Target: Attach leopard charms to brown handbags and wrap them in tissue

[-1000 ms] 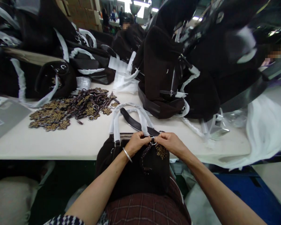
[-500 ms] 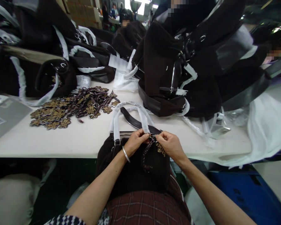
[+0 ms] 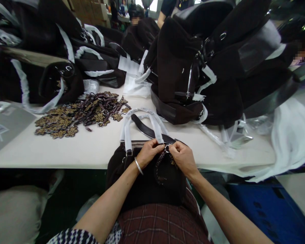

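A dark handbag [image 3: 139, 186] rests against my lap at the table's front edge, its handles [image 3: 127, 134] wrapped in white. At the base of one handle, my left hand [image 3: 149, 153] pinches near a metal ring. My right hand [image 3: 182, 156] closes on the same ring [image 3: 167, 148] from the other side. From it hangs a bag charm, with a braided dark cord [image 3: 157, 166] and a leopard-print flower [image 3: 173, 162] partly behind my right fingers. Beyond the handles, a black strap [image 3: 142, 128] curves over the table. My fingertips cover the exact grip.
A heap of leopard-print charms [image 3: 58, 122] lies left on the white table [image 3: 104, 152]. Dark bags [image 3: 178, 67] are piled along the back. White wrapping [image 3: 292, 135] drapes over the right edge, above a blue crate [image 3: 266, 210]. A person's arm [image 3: 161, 18] shows behind the pile.
Both hands stay at the ring with slight finger shifts. My right hand now covers more of the flower charm. The view has tilted a little, and a person's arm appears behind the bags.
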The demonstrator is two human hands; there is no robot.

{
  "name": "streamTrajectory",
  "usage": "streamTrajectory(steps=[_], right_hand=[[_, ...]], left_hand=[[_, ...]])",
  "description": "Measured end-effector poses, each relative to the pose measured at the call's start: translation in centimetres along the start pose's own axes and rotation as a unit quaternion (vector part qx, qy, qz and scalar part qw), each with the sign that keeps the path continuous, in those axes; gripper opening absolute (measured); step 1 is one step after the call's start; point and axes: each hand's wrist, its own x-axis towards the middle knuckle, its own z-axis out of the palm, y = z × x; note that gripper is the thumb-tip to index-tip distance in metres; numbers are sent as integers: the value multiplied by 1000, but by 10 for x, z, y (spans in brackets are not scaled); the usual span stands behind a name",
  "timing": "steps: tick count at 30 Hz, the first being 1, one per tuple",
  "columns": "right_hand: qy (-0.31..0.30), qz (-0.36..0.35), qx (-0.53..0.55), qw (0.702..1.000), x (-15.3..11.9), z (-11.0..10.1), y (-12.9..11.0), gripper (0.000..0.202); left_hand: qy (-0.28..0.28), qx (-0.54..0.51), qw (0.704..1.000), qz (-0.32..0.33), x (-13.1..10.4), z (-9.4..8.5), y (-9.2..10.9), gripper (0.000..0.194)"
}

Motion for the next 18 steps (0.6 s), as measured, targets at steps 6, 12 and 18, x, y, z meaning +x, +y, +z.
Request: streamTrajectory(steps=[6,12,18], right_hand=[[44,-23,-8,999,-5,5,-1,28],[25,-5,45,999,-4,3,5,32],[6,-10,47,999,-1,4,4,31]], left_hand=[[3,3,1000,7,1,-1,-5,28],[3,0,1000,11,0,0,-3,24],[5,-3,1000,15,1,-1,-4,25]])
